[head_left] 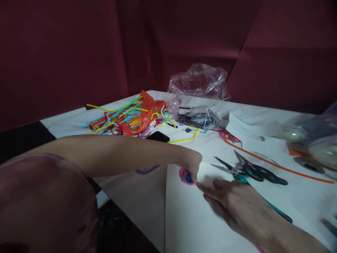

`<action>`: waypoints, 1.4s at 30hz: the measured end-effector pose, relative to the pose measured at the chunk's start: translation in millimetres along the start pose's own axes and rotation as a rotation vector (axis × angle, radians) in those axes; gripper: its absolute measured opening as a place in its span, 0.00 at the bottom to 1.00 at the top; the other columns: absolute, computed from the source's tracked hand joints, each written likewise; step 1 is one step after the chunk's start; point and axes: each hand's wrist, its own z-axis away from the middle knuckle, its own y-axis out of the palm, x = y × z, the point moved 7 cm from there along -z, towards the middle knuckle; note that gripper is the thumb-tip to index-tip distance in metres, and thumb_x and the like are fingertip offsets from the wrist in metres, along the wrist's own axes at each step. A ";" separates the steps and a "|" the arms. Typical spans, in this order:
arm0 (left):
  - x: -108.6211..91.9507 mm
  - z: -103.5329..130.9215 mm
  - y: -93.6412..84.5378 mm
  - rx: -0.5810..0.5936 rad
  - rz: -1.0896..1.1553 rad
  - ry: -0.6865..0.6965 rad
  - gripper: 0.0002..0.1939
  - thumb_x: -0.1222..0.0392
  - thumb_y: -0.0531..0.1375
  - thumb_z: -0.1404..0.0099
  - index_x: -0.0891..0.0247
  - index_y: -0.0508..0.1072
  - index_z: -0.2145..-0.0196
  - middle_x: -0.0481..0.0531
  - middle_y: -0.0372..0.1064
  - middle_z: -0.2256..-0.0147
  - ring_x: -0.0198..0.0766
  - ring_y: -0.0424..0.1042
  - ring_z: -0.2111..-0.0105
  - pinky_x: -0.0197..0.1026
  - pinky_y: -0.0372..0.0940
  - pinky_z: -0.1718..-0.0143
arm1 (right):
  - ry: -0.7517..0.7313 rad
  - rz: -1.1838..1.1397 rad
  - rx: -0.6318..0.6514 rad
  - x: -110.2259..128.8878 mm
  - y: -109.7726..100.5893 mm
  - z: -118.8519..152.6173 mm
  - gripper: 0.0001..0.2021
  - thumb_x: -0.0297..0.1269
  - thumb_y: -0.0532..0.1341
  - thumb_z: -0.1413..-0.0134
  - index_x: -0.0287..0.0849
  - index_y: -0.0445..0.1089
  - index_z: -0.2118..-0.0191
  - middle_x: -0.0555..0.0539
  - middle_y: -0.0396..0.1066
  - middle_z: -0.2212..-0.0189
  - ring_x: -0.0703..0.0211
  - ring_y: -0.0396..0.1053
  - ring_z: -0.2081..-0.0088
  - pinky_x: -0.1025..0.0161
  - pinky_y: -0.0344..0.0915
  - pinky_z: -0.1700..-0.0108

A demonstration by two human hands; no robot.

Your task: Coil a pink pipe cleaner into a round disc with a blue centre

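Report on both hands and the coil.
Left hand at edge of blue-and-pink coil; right hand, index finger there too. Coil flat on white paper. Green-handled pliers partly behind right hand, scissors near.

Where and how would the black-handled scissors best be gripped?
By the black loops, probably from above and the person's right: the scissors lie flat, loops to the right, blades pointing away to the far left, and the green-handled pliers crowd the near side.

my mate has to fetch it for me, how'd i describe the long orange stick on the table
On the white table, find the black-handled scissors at the right. Just beyond them lies the slanting orange stick. Unlike the sticks bunched at the far left, it lies apart, long and nearly straight.
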 end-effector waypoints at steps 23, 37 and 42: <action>9.8 93.8 34.4 -0.241 -0.235 0.364 0.46 0.37 0.54 0.40 0.72 0.46 0.36 0.66 0.40 0.36 0.50 0.38 0.35 0.52 0.34 0.37 | -0.033 -0.004 -0.028 0.8 1.8 -0.3 0.13 0.30 0.46 0.40 0.45 0.65 0.59 0.49 0.62 0.73 0.59 0.62 0.77 0.63 0.46 0.76; 21.5 89.6 43.7 -0.129 -0.079 0.287 0.40 0.37 0.48 0.35 0.66 0.46 0.36 0.60 0.42 0.35 0.45 0.41 0.36 0.51 0.36 0.37 | -0.024 0.061 -0.085 7.7 2.1 -0.5 0.12 0.27 0.45 0.43 0.44 0.63 0.61 0.48 0.61 0.73 0.54 0.63 0.76 0.60 0.52 0.75; 25.4 59.2 8.5 -0.315 -0.150 0.043 0.36 0.41 0.56 0.40 0.71 0.60 0.43 0.65 0.59 0.45 0.50 0.58 0.44 0.48 0.55 0.45 | -0.021 0.078 -0.087 7.6 2.8 -0.7 0.12 0.28 0.45 0.42 0.44 0.64 0.61 0.47 0.62 0.72 0.54 0.63 0.75 0.60 0.51 0.75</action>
